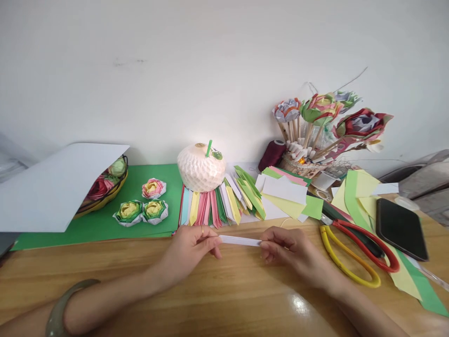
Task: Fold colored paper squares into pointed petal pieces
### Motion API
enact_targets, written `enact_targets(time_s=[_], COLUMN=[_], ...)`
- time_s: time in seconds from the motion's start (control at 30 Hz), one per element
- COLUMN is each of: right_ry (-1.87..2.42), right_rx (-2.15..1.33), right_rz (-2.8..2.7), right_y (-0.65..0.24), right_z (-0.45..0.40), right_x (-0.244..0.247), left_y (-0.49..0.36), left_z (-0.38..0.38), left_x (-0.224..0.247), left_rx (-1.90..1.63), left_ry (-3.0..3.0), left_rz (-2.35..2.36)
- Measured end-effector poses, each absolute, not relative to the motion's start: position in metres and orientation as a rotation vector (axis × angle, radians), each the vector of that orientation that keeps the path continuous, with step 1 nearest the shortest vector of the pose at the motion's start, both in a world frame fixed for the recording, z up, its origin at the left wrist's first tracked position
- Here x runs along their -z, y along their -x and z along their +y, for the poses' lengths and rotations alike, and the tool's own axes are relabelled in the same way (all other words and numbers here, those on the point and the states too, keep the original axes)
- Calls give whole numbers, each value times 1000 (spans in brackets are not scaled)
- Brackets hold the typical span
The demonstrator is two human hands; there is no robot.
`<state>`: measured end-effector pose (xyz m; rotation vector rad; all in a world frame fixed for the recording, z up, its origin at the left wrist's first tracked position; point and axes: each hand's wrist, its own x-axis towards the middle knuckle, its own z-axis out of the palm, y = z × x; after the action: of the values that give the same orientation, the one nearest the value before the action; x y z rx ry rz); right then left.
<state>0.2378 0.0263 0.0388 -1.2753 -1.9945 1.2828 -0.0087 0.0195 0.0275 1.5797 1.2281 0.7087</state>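
Observation:
A narrow folded strip of white paper is stretched level between my two hands, above the wooden table. My left hand pinches its left end between thumb and fingers. The right end is pinched by my right hand. Just beyond the strip lies a row of folded paper pieces in pink, green, yellow, white and blue. A white textured round container with a green stick stands behind that row.
Scissors with red and yellow handles and a black phone lie at the right. Paper flowers on sticks fill a basket behind. Several small paper flowers rest on green card at the left, beside a white sheet over another basket.

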Motion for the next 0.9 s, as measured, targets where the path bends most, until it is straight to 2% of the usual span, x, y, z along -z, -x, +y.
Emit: enact_targets(time_s=[0.1,0.3,0.6,0.9], right_ry=[1264,1430,1498,1557], right_rx=[-1149,-354,169,581], right_rz=[-2018,-1756,-2013,-2173], right_y=[-246,-250,-274,-296], right_z=[29,43,88,96], right_x=[-41,-40,-32,-23], left_y=[12,12,13,13], left_z=[21,19,18,15], left_x=[-26,-21,-23,-21], left_rx=[-786,-827,-739,-684], left_ry=[-1557,-1551,-1618,-1683], left_rz=[1242,1194,1155,1125])
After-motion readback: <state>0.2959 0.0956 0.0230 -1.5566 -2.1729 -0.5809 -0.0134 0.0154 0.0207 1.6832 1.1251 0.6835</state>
